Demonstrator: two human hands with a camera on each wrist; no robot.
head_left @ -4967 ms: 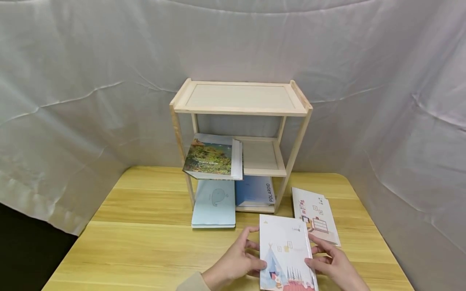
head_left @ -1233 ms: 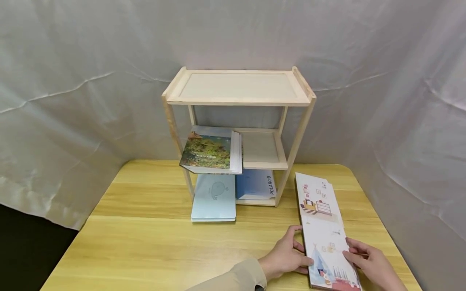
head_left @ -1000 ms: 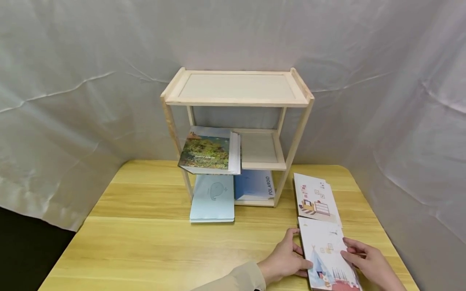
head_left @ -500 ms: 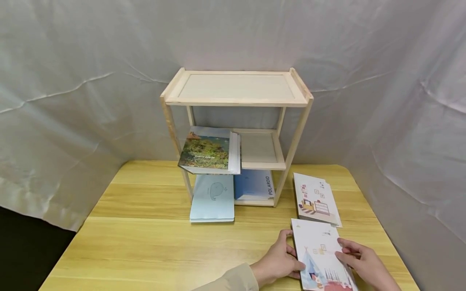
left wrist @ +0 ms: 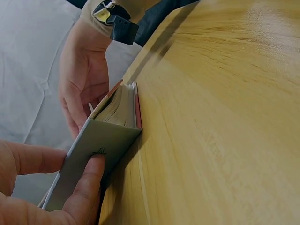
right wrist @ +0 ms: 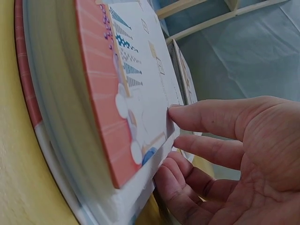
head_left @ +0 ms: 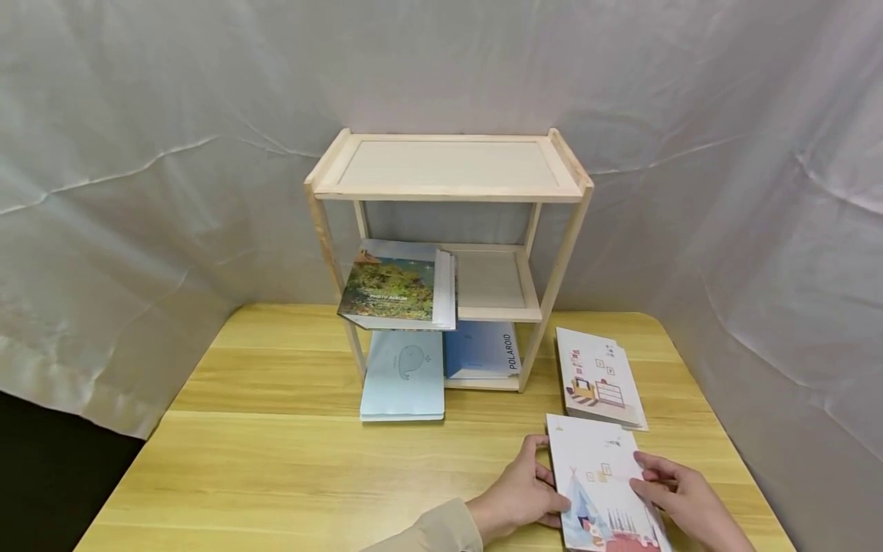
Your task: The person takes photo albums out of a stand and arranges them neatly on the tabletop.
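A thick hardcover book point(head_left: 600, 483) with a tent picture on its white cover lies at the front right of the table. My left hand point(head_left: 517, 491) holds its left side, thumb at the cover's edge. In the left wrist view, fingers point(left wrist: 89, 185) touch the spine. From the other side my right hand point(head_left: 690, 498) grips the right edge; the right wrist view shows the thumb and fingers point(right wrist: 206, 115) at the cover's edge, with the page block between red-patterned covers. Just behind it lies a similar white book point(head_left: 600, 379) with a room picture.
A three-tier wooden shelf point(head_left: 448, 169) stands at the back. A photo album point(head_left: 396, 287) juts out from its middle tier. Below are a pale blue whale notebook point(head_left: 403, 383), sticking out in front, and a blue POLAROID book point(head_left: 483, 349). Grey cloth point(head_left: 793, 268) surrounds the wooden table point(head_left: 276, 460).
Between five seconds and one second ago, both hands slid the tent-picture book right, up against the room-picture book. Since then they have drawn it a little back left, slightly apart from it.
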